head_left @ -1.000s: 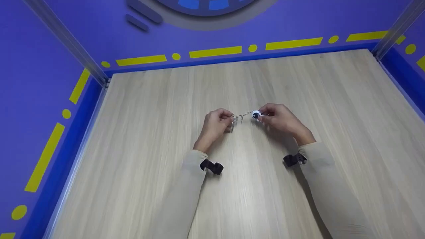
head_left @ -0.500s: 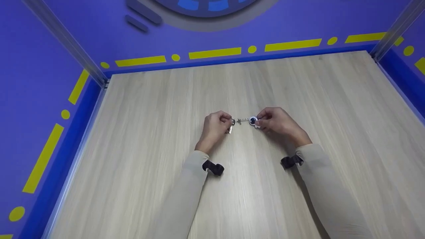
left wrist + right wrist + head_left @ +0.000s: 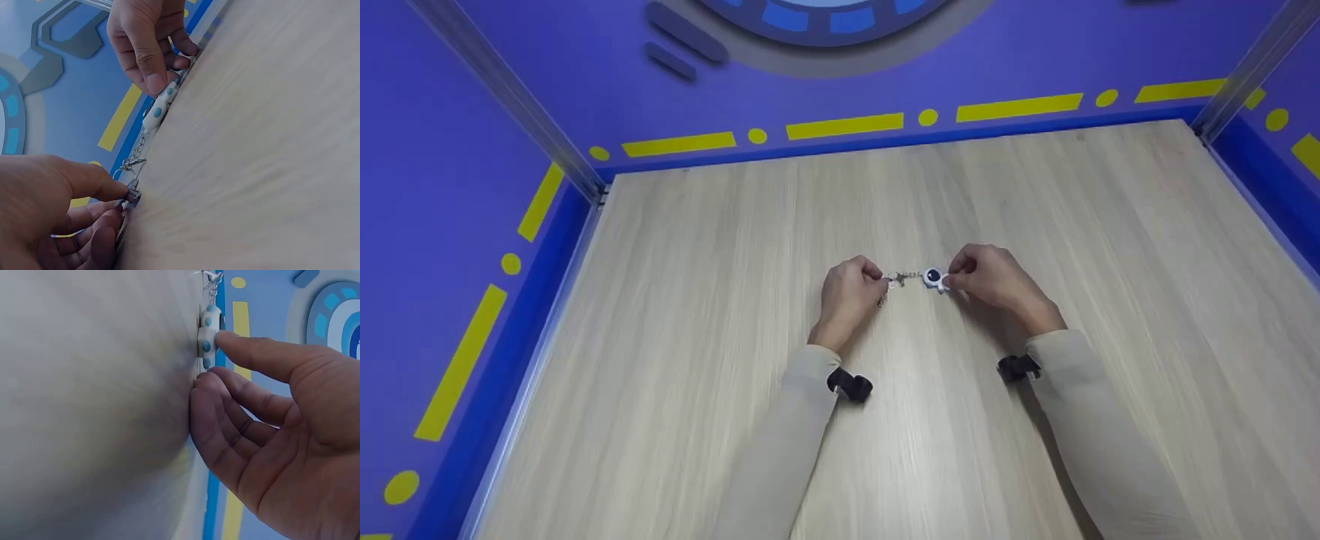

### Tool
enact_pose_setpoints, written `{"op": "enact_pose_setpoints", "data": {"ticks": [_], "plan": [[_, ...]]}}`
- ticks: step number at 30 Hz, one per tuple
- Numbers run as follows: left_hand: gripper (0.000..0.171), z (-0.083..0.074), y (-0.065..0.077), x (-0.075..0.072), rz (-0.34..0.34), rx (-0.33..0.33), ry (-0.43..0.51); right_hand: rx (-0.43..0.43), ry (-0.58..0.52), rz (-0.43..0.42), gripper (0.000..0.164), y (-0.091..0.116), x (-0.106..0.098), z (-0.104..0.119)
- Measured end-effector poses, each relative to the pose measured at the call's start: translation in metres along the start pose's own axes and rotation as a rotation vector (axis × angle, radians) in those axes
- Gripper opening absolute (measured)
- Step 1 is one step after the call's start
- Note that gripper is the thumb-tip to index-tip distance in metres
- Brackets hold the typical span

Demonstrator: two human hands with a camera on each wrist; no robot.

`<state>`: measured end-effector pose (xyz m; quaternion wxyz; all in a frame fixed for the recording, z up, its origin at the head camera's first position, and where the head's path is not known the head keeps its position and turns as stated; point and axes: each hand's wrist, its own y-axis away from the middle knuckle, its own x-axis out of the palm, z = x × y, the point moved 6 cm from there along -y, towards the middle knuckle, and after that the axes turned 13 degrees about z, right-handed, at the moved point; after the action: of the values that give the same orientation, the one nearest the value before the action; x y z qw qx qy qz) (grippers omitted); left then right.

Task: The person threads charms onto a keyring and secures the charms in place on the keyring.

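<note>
A small keychain is stretched between my two hands, low over the table in the head view. On its right end is a white astronaut figure (image 3: 933, 277) with a dark visor; teal spots mark its back in the left wrist view. My right hand (image 3: 997, 279) pinches the figure's lower end between thumb and fingers. A short metal chain (image 3: 139, 147) runs from the figure to a ring and clasp (image 3: 132, 164). My left hand (image 3: 849, 298) pinches the metal end beyond the ring, and its fingers partly hide what hangs there.
A light wood-grain table (image 3: 697, 337) spreads around both hands. Purple-blue walls (image 3: 1035, 45) with yellow stripes stand at its back and sides, with metal posts (image 3: 502, 97) at the corners. Black bands (image 3: 851, 386) sit on both wrists.
Both hands have come slightly lower in the head view, bringing the keychain toward the person. My right fingers now sit nearer the figure's end, so more of it shows.
</note>
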<state>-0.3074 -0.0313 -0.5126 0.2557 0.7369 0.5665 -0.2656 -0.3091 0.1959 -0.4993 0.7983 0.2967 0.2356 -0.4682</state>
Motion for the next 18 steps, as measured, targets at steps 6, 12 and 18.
{"op": "enact_pose_setpoints", "data": {"ticks": [6,12,18], "plan": [[0.005,0.004,0.001,0.003,-0.014,-0.003,-0.015,0.029,0.059,0.019,0.024,0.007,-0.003,0.007],[0.009,0.011,0.005,-0.001,-0.050,0.031,-0.050,0.019,0.098,-0.046,0.039,0.015,-0.010,0.015],[0.029,0.018,0.009,-0.014,-0.032,0.060,-0.221,0.006,0.199,-0.024,0.052,0.019,-0.012,0.017]]}}
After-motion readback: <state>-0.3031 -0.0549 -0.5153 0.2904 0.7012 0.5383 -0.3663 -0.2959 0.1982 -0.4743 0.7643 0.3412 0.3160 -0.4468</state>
